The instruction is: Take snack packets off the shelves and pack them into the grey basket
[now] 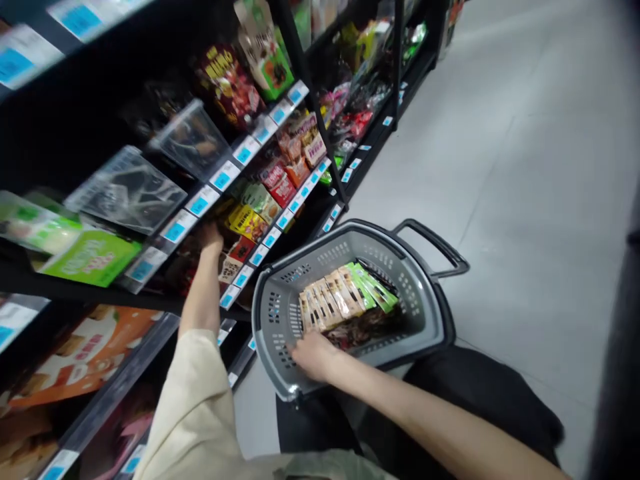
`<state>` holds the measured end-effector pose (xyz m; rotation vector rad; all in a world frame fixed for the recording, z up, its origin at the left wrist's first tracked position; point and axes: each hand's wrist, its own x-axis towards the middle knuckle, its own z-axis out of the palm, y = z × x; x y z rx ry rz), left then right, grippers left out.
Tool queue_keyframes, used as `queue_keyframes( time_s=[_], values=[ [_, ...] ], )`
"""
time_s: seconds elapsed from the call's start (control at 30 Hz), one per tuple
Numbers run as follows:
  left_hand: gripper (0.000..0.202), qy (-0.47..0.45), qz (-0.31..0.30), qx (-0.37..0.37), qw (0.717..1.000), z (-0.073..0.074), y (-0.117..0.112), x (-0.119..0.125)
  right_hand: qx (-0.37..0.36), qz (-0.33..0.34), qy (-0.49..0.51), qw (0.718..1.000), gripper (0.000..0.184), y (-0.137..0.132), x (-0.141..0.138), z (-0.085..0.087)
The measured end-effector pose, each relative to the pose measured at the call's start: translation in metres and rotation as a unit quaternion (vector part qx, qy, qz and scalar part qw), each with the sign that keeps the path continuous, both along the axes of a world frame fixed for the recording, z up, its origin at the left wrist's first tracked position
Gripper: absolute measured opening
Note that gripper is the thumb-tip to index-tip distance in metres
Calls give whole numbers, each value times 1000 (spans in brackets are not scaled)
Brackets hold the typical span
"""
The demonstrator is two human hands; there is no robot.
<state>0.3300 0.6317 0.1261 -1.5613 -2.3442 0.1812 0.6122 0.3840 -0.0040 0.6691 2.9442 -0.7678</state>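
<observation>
My left hand reaches in between two shelf levels, close to a yellow snack packet and a dark red one. Its fingers are hidden in the shadow there. Lower down, my right hand is inside a grey plastic shopping basket, near its left end. The fingers of that hand are curled downward, and what they hold, if anything, cannot be made out. Beside it in the basket stands a row of beige packets with green packets at the far end. Darker packs lie in front of them.
Shelves with blue and white price tags run along the left. Clear plastic bins, a green box and an orange bag sit on them. The basket's black handle sticks out over the pale floor.
</observation>
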Motion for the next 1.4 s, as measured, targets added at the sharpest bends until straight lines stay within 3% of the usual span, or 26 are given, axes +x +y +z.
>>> queue_keyframes(
  time_s=[0.07, 0.13, 0.27, 0.37, 0.43, 0.5, 0.6, 0.67, 0.73, 0.83, 0.97, 1.07, 1.2, 1.4],
  values=[
    [47, -22, 14, 20, 999, -9, -4, 6, -15, 5, -7, 1000, 24, -1, 0, -2],
    [43, -36, -17, 50, 998, -20, -19, 18, -31, 3, -21, 999, 23, -3, 0, -4],
    [42, -43, -73, 74, 994, -49, -71, 58, -68, 0, -79, 995, 23, -10, -1, -6],
    [41, -51, -76, 39, 995, -79, -108, 85, -89, 2, -120, 989, 28, -14, -3, -7],
    [36, -76, -133, -35, 988, -105, -126, 96, -97, 7, -135, 986, 30, -17, -5, -7],
    [28, -111, -247, -159, 949, -134, -141, 107, -95, 12, -149, 984, 28, -20, -8, -6],
    [20, -152, -430, -355, 816, -179, -161, 128, -69, 17, -149, 986, 29, -29, -11, -2],
    [21, -159, -495, -426, 741, -207, -175, 146, -55, 23, -128, 990, 30, -40, -11, 2],
    [23, -157, -517, -459, 705, -232, -187, 164, -47, 33, -112, 992, 30, -51, -10, 7],
    [26, -173, -511, -457, 707, -267, -201, 188, -35, 48, -114, 992, 30, -59, -7, 14],
    [36, -201, -460, -436, 746, -310, -208, 217, -77, 52, -116, 989, 28, -52, -5, 19],
    [41, -206, -420, -440, 767, -334, -206, 239, -112, 38, -117, 986, 26, -44, -4, 19],
    [48, -213, -379, -440, 786, -349, -201, 258, -133, 15, -126, 983, 25, -39, -3, 17],
    [43, -252, -368, -401, 801, -348, -206, 255, -143, 5, -127, 982, 25, -39, -3, 16]
  ],
)
